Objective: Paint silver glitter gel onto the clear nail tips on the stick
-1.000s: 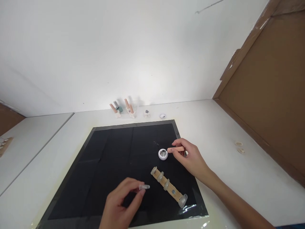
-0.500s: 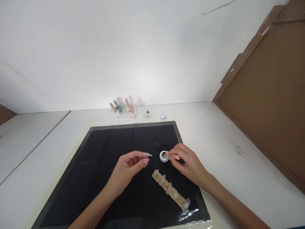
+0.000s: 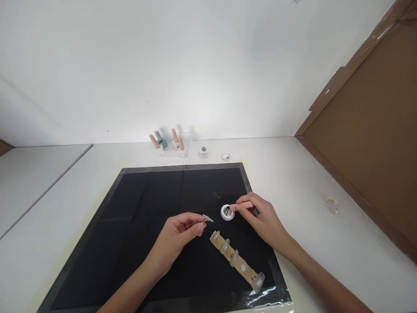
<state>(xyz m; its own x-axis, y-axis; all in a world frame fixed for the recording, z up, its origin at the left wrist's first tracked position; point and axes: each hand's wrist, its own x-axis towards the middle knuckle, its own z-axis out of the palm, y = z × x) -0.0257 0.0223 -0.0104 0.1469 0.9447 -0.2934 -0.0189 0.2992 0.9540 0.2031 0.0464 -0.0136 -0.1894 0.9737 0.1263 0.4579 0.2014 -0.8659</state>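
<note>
My left hand (image 3: 178,234) pinches a pale false nail (image 3: 207,218) between thumb and fingers, holding it up over the black mat (image 3: 156,195). In my right hand (image 3: 260,217) is a short peach-coloured stick (image 3: 243,206). Its left end is at the rim of a small round white jar (image 3: 223,214) that holds silvery bits; I cannot tell whether it touches them. Below the jar lies a wooden strip (image 3: 248,271) carrying several translucent false nails (image 3: 233,258). One white round spot (image 3: 243,268) on the strip has no nail on it.
Polish bottles with peach caps (image 3: 181,145) and a green bottle (image 3: 162,140) stand along the white wall. A small clear bottle (image 3: 203,151) and a white lid (image 3: 226,156) are nearby. Two small round pieces (image 3: 331,201) lie on the right, before the brown cardboard (image 3: 358,130).
The false nail in my left hand has turned, with its tip now lower. My right hand has shifted the peach stick, which now lies more level at the jar's rim. The view has shifted slightly.
</note>
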